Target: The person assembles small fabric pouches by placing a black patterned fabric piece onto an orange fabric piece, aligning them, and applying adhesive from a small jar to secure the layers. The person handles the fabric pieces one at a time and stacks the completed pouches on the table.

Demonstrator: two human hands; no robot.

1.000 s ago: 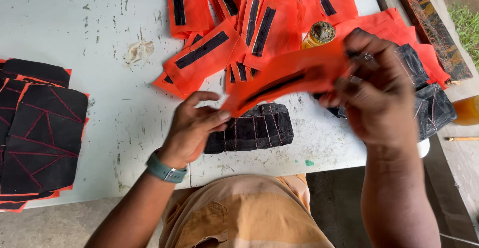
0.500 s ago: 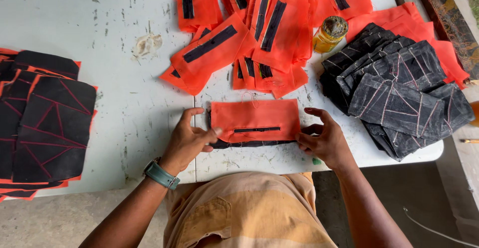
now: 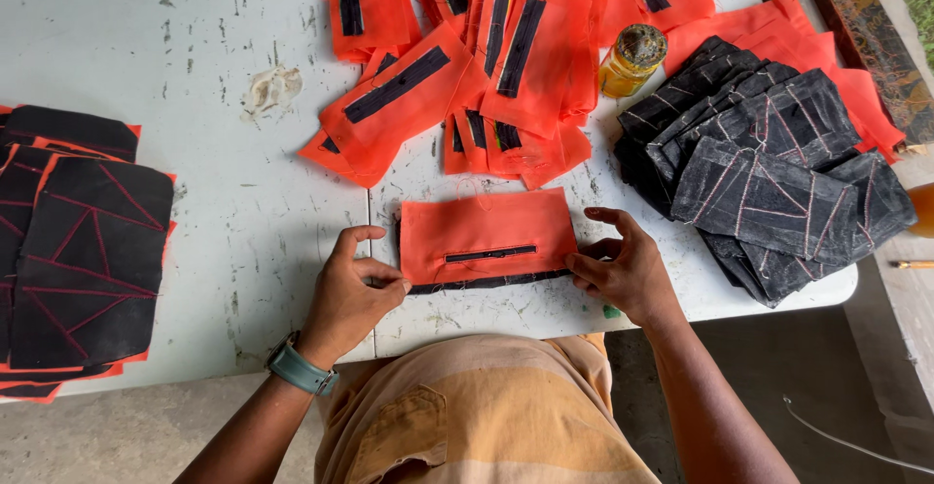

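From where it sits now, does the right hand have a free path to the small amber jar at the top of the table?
Probably yes. The right hand rests at the orange panel's right edge, and the amber jar stands beyond it, between the orange pieces and the black stack. Bare table lies between them.

— Where are the person's hands?
— Both forearms reach forward from the bottom edge. The left hand [image 3: 352, 289], a teal watch on its wrist, lies knuckles up, fingers curled inward to the right.
— And the other?
— The right hand [image 3: 623, 268] mirrors it, fingers bent and slightly spread, thumb pointing left.
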